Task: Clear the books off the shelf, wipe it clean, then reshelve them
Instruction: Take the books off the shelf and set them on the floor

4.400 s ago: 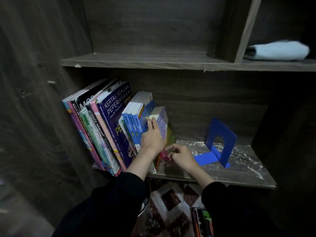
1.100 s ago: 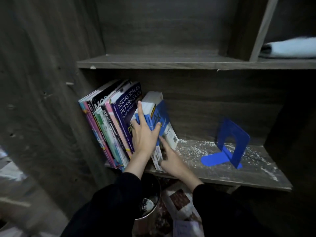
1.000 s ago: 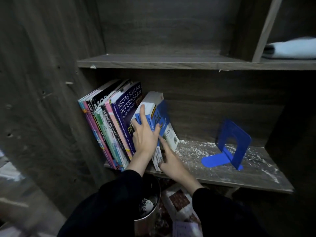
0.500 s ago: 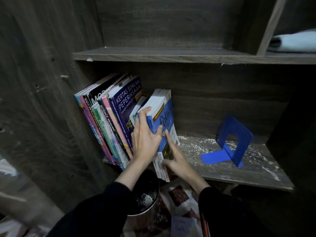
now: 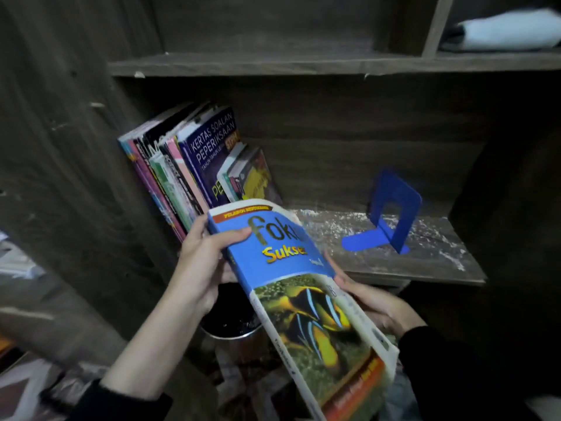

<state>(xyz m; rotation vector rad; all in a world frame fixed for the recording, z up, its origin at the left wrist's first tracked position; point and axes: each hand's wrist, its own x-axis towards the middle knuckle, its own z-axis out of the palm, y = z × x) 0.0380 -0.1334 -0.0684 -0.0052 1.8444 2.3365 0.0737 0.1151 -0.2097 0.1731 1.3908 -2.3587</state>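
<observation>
A thick blue book with a fish on its cover is off the shelf, tilted in front of me. My left hand grips its upper left edge, thumb across the cover. My right hand holds it from underneath on the right, mostly hidden by the book. A row of leaning books stays at the left end of the dusty shelf. A light cloth lies on the upper shelf at the far right.
A blue metal bookend stands on the shelf's right half amid white dust. A metal bin sits below the shelf edge under the book. Patterned flooring and papers lie lower left.
The blue book, which stood against the row with both hands on it, has been pulled out and down off the shelf. Smaller books behind it are now exposed.
</observation>
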